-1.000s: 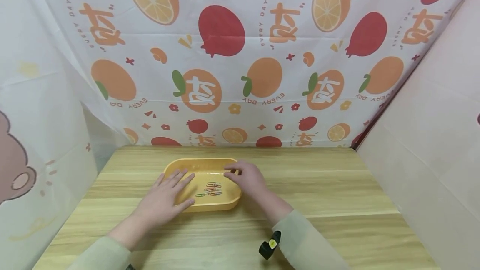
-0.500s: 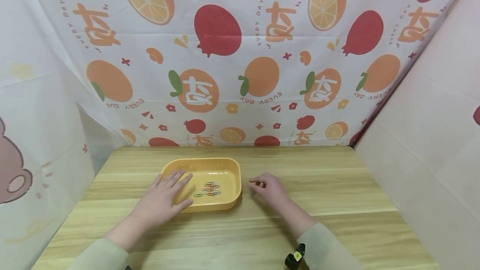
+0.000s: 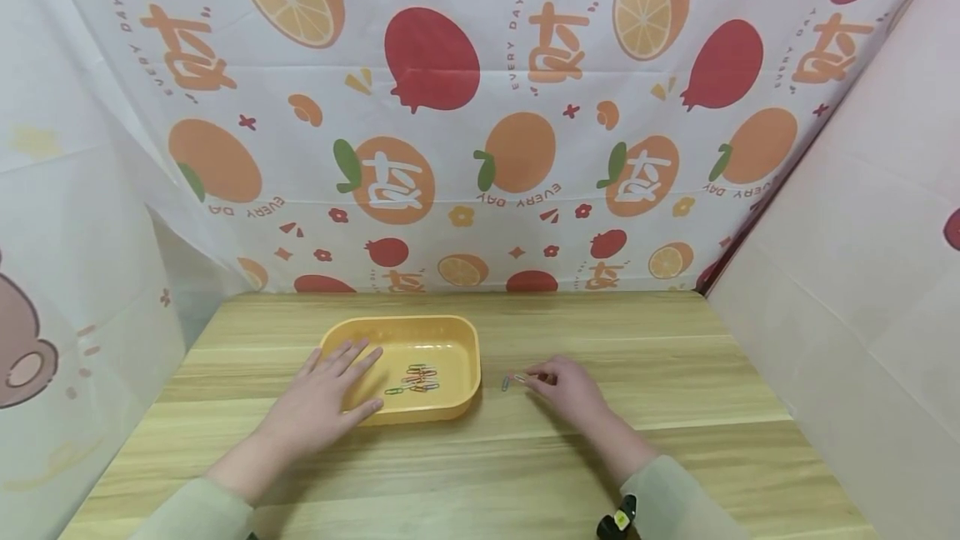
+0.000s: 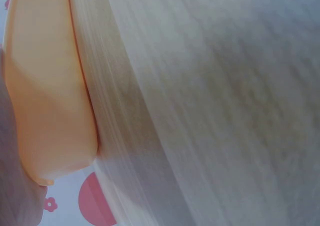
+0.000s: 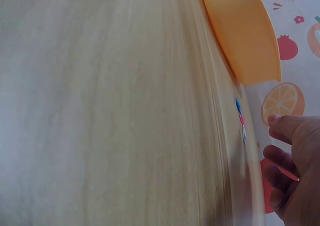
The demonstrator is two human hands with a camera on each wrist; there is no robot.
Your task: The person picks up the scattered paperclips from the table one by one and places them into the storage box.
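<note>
A yellow tray holds a small heap of coloured paper clips. My left hand lies spread over its left end, fingers straight across the rim. To the right of the tray, a blue paper clip, a red one and a white paper clip lie end to end on the table; whether they are linked I cannot tell. Right beside the white one is my right hand, its fingers loosely curled. In the right wrist view, the fingertips appear apart from the clips, holding nothing visible.
The wooden table extends in front and to the right. A fruit-printed cloth hangs behind it, with pale cloth walls at both sides. A black strap device sits on the right sleeve.
My right hand has moved from over the tray's right rim down and right onto the table, and the short row of clips now shows beside it. My left hand stays on the tray.
</note>
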